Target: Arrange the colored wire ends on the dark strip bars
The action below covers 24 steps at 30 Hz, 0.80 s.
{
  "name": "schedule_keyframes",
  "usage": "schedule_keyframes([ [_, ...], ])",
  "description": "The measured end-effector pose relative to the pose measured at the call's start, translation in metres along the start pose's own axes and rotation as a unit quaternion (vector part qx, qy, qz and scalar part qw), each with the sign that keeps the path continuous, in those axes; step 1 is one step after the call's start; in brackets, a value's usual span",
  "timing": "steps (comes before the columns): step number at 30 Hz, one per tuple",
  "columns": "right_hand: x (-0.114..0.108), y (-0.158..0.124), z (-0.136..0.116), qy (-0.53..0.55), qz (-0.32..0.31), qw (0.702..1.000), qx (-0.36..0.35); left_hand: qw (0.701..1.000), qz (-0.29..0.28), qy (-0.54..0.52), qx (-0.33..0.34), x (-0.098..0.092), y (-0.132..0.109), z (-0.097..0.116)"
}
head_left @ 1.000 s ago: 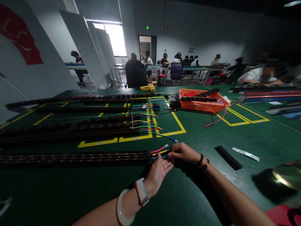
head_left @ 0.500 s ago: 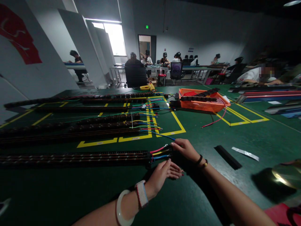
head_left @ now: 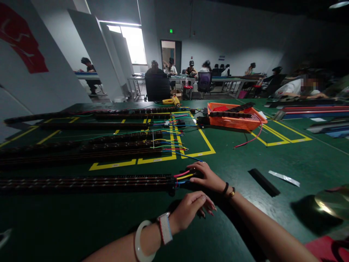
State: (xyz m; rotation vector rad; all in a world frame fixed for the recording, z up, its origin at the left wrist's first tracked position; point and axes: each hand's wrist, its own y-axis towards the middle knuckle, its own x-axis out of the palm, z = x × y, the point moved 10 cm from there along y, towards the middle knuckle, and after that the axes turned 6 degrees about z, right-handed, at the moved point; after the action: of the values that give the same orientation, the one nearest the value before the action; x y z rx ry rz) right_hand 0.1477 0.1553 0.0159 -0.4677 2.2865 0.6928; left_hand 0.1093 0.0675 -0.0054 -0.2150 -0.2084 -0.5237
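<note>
Step looks like sorting the coloured leads (head_left: 183, 175) at the end of the long black strip (head_left: 89, 183), which lies along the near edge of the desk (head_left: 245, 156). Right hand (head_left: 206, 177) lies over the leads, fingers curled; can't tell if it pinches one. Left hand (head_left: 191, 211) slack, empty, just nearer that edge. Leads are thin and splayed, so the next move calls for a fine single-wire pinch.
</note>
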Motion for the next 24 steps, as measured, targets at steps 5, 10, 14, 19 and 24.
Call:
schedule_keyframes([
  [5, 0.01, -0.001, -0.002, -0.055, -0.015, 0.998, -0.009, 0.999, -0.018, 0.02, 0.031, 0.004, -0.004, 0.01],
  [10, 0.012, 0.001, -0.005, -0.083, -0.009, 0.996, -0.018, 0.999, -0.003, -0.039, 0.0, -0.001, 0.002, -0.001],
  [14, 0.016, 0.004, -0.007, -0.082, -0.002, 0.996, -0.027, 0.994, 0.01, -0.106, -0.026, -0.005, 0.007, -0.012],
  [19, 0.014, 0.006, -0.007, -0.089, 0.028, 0.995, -0.029, 0.972, 0.078, -0.213, -0.053, -0.019, 0.01, -0.02],
  [24, 0.007, 0.004, -0.022, -0.137, 0.057, 0.984, -0.1, 0.938, 0.113, -0.317, -0.084, -0.025, 0.012, -0.027],
])
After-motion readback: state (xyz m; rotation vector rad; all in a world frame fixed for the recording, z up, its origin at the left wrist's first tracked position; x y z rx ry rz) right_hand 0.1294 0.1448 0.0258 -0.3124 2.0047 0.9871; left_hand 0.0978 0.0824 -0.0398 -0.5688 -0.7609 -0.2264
